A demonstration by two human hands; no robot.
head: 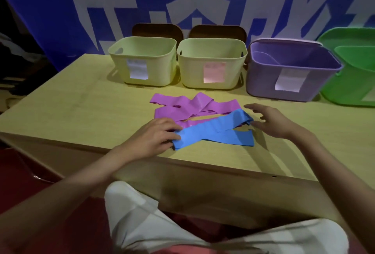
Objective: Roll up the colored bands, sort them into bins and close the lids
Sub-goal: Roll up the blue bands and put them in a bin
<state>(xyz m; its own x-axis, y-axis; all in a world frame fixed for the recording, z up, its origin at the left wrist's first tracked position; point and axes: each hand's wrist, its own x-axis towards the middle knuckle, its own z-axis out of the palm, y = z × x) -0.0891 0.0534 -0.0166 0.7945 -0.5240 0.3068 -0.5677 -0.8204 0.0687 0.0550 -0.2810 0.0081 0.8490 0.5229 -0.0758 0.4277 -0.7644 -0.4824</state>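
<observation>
While the left hand rests on the near left end of the blue band, its fingers are curled over that end and its grip pins the band to the bench. The right hand hovers just beside the band's far right end, fingers spread and relaxed, grip wide and holding nothing; whether the fingertips touch the band cannot be told.

The blue band lies unrolled, crossing itself, near the front edge of the bench. Behind it and partly beneath it lies the purple band, also unrolled and crumpled flat.

Four bins stand in a row along the back of the bench, all uncovered. From left: a yellow bin with a white label, a yellow bin with a pink label, a purple bin and a green bin, the last cut off by the frame edge. Two brown lids stand upright behind the yellow bins. A paler lid leans behind the purple bin.

A blue and white banner hangs behind the bench.
</observation>
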